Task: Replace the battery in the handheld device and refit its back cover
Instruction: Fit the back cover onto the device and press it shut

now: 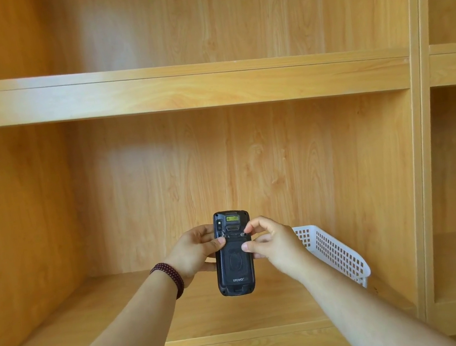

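A black handheld device point(236, 274) stands upright in the air in front of the shelf, its back towards me. The back cover point(236, 259) sits on it, with two small metal latches near its top. My left hand point(195, 254) grips the device's left edge, thumb on the left latch. My right hand point(274, 243) holds the right edge, with thumb and forefinger pinched at the right latch. No loose battery is visible.
A white perforated plastic basket point(336, 251) lies on the wooden shelf board point(124, 320) behind my right hand. A higher shelf board point(177, 90) runs across above. An upright panel point(419, 171) divides off more compartments on the right. A dark bead bracelet point(170, 276) circles my left wrist.
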The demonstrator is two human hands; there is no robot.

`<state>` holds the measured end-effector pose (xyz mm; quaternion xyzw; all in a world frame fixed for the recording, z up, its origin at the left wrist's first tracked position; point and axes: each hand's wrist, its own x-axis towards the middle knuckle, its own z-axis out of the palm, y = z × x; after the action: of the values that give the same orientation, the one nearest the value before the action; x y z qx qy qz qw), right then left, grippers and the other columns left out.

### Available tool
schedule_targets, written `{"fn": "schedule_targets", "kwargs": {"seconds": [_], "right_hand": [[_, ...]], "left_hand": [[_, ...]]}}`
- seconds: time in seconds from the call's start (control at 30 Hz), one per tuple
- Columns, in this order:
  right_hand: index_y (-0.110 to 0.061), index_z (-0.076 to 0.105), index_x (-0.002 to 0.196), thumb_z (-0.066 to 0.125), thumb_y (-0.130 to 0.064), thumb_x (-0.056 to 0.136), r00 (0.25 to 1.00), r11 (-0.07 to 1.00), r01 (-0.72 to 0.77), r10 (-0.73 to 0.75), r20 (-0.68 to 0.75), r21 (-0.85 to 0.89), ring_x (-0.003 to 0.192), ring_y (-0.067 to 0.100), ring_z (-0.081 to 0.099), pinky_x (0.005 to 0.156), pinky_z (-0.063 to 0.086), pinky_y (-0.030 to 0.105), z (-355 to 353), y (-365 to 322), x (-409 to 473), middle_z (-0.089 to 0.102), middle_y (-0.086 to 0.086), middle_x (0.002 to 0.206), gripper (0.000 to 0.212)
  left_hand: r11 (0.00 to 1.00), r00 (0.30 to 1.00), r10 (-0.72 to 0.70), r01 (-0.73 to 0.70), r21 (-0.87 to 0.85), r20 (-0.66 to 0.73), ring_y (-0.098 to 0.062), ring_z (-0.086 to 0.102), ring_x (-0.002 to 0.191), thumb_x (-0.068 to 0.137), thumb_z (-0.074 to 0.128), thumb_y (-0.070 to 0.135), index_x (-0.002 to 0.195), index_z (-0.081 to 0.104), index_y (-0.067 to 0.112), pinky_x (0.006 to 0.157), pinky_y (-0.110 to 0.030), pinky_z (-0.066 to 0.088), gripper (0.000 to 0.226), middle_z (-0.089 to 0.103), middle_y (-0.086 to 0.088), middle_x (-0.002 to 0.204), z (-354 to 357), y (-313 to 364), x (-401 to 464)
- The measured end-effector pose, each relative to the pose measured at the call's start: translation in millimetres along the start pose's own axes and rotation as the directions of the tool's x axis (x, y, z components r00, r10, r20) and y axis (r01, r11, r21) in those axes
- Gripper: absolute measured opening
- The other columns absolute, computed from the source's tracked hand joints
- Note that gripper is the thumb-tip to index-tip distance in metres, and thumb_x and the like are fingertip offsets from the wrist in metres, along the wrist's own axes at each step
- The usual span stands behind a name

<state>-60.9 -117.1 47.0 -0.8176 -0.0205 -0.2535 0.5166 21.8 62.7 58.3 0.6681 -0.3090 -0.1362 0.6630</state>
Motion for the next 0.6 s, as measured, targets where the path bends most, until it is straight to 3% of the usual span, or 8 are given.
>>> {"fn": "schedule_targets", "kwargs": {"seconds": [0.17,0.33,0.4,0.5,0.6], "right_hand": [[-0.037,0.06,0.086,0.074,-0.024,0.083,0.999,0.993,0.037,-0.037,0.002,-0.111,0.077,0.011,0.073,0.085,0.057,0.036,-3.4,-1.7,-0.5,0.075,0.004,0.081,0.02],[-0.035,0.061,0.086,0.076,-0.022,0.081,0.998,0.993,0.06,-0.062,-0.009,-0.104,0.079,0.012,0.073,0.085,0.058,0.043,-3.8,-2.2,1.4,0.072,-0.003,0.089,0.021],[-0.036,0.06,0.094,0.077,-0.017,0.08,0.998,0.999,0.048,-0.048,-0.033,-0.008,0.086,0.015,0.072,0.084,0.059,0.043,-2.2,-2.0,2.7,0.068,-0.003,0.101,0.029],[-0.03,0.049,0.123,0.073,-0.008,0.084,0.994,0.948,-0.103,0.105,0.01,0.3,0.098,0.02,0.069,0.081,0.06,0.038,2.6,0.1,3.2,0.066,0.005,0.116,0.05],[-0.013,0.058,0.127,0.066,-0.008,0.09,0.981,0.912,-0.186,0.154,0.114,0.365,0.106,0.021,0.069,0.085,0.059,0.045,5.2,2.1,4.5,0.07,0.007,0.118,0.038]], "left_hand": [[1.0,1.0,-0.001,0.001,-0.002,0.001,-0.02,0.073,0.096,0.093,0.062,0.008,0.115,0.062,0.011,0.068,-0.035,0.06,0.022,0.074,-0.008,0.109,1.0,1.4,-1.0],[1.0,1.0,-0.005,0.005,0.002,-0.009,-0.022,0.072,0.099,0.093,0.063,0.009,0.117,0.061,0.009,0.07,-0.036,0.06,0.024,0.073,-0.01,0.113,1.8,2.9,-1.2],[1.0,1.0,-0.005,0.005,-0.003,-0.008,-0.022,0.072,0.099,0.093,0.062,0.01,0.117,0.061,0.009,0.072,-0.037,0.061,0.024,0.073,-0.01,0.113,1.4,3.7,-1.4],[1.0,1.0,0.0,0.0,-0.016,-0.005,-0.021,0.072,0.094,0.094,0.062,0.011,0.117,0.062,0.01,0.07,-0.035,0.06,0.023,0.074,-0.008,0.109,2.0,4.7,-1.5],[1.0,1.0,-0.017,0.017,-0.009,-0.008,-0.021,0.072,0.094,0.093,0.063,0.012,0.119,0.062,0.012,0.072,-0.037,0.06,0.026,0.074,-0.008,0.107,2.0,4.7,-0.8]]}}
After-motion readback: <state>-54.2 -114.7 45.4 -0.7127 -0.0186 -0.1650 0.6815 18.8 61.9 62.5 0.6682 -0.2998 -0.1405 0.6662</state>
